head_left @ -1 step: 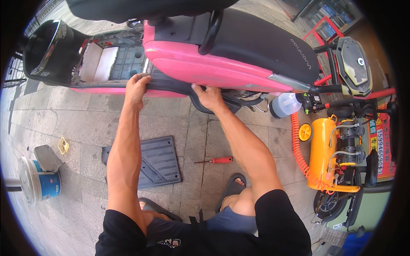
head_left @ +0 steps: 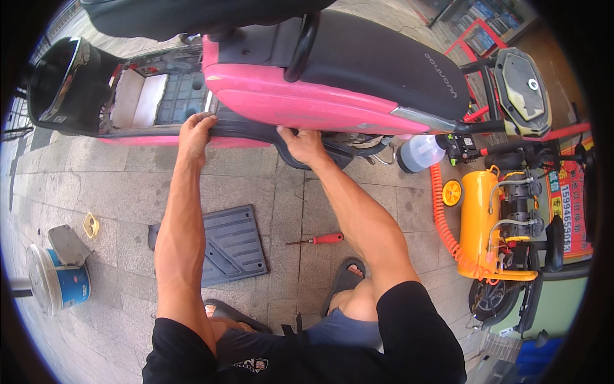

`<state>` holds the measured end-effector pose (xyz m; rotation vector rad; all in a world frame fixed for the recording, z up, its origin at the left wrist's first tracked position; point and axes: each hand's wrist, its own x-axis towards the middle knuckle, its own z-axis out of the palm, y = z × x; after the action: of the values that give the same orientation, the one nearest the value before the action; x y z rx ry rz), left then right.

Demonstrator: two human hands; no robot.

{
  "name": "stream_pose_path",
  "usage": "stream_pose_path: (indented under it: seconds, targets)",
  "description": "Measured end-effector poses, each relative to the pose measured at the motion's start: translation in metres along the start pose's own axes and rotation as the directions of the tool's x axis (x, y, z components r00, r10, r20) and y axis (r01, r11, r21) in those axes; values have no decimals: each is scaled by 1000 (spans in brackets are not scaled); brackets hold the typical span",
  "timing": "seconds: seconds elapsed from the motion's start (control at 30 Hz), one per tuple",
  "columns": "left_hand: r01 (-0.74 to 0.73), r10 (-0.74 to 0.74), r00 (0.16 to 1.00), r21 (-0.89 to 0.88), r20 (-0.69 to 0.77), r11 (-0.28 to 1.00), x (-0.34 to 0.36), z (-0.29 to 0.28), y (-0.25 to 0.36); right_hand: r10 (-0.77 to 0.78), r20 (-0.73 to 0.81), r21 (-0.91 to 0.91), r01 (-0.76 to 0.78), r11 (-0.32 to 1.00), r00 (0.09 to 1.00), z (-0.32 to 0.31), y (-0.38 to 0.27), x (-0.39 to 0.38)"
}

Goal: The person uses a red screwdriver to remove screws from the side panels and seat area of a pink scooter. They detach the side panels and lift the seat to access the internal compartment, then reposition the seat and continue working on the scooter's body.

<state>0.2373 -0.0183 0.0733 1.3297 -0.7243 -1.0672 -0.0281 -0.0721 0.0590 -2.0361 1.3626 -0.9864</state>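
The dark trim (head_left: 246,130) sits along the near lower edge of the scooter (head_left: 377,61), tucked below the pink side panel (head_left: 275,96) and held at two places. The left hand (head_left: 196,137) is narrow, fingers curled over the trim's left end beside the corner of the open compartment (head_left: 182,96). The right hand (head_left: 304,146) rests further along, thumb against the trim and panel edge; its fingertips go out of sight under the pink panel, so I cannot tell how firmly they are closed or on what. The likeliest trouble is uneven force: if one hand lifts or pushes harder than the other, the trim could twist, and a hidden clip — if there is one — might crack. Fingers under the panel's lower edge could also get pinched should the parts spring together, or the pink surface be scratched by the trim rubbing it. Down on the pavement (head_left: 384,208), the screwdriver (head_left: 323,239) lies just off the right edge of the grey floor panel (head_left: 233,240) — near the right sandal (head_left: 345,278), so a shift of stance could kick it or roll it underfoot, and a backward step by the left foot might upset balance.
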Motion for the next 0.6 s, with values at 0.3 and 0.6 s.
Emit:
stream_pose_path:
  seconds: [0.3, 0.6]
  targets:
    - [3, -5, 1000, -101, -22, 995, 2, 1, -4, -120, 77, -12, 121, 993, 990, -14, 2, -4]
    - [-19, 20, 1000, -89, 10, 996, -15, -2, 3, -381, 185, -33, 393, 919, 906, -80, 20, -106]
